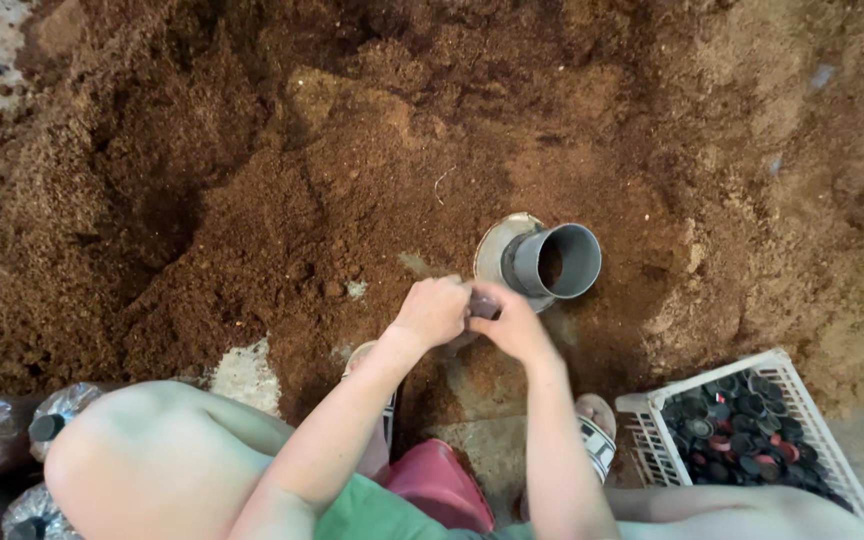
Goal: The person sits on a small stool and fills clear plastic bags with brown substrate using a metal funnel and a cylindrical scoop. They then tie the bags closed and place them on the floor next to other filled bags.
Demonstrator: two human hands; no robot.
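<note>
Brown sawdust heap is surrounding a grey pipe funnel; left hand and right hand are together pinching a small dark piece beside a white basket of caps.

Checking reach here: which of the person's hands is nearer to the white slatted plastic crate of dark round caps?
Right. The right hand is closer to the white slatted plastic crate, which sits to its lower right. The left hand touches the right hand on its far side.
</note>
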